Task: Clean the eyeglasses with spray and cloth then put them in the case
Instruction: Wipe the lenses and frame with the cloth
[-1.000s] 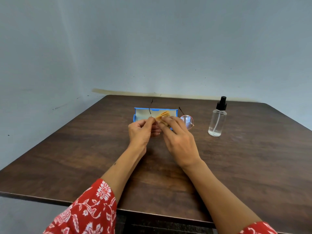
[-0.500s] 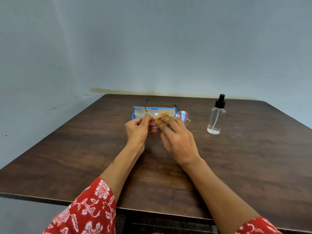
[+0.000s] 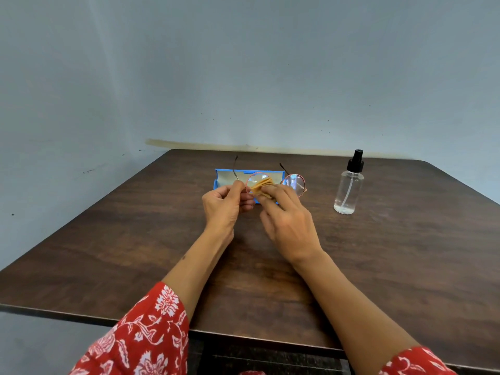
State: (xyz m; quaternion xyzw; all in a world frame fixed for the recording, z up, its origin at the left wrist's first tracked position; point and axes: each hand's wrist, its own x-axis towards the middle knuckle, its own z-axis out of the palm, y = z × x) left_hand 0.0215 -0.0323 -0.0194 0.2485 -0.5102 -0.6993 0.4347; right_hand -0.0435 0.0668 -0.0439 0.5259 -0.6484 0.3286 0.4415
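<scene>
Both hands (image 3: 257, 209) raised together, fingers pinched

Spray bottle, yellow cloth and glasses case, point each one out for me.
spray bottle (image 3: 348, 192): head view, on its clear body.
yellow cloth (image 3: 261, 184): head view, on the folds against the lens.
glasses case (image 3: 226, 178): head view, on its pale lining, left end.

Couldn't see much of the left lens of the eyeglasses (image 3: 293, 184), covered by the bunched yellow cloth (image 3: 262, 185) and the right hand (image 3: 288, 226). Front wall of the blue case (image 3: 226, 177) mostly blocked by both hands. Left hand (image 3: 223, 207) curled over, fingertips tucked out of sight. Red sleeves (image 3: 140, 339) chopped off at the bottom edge.
</scene>
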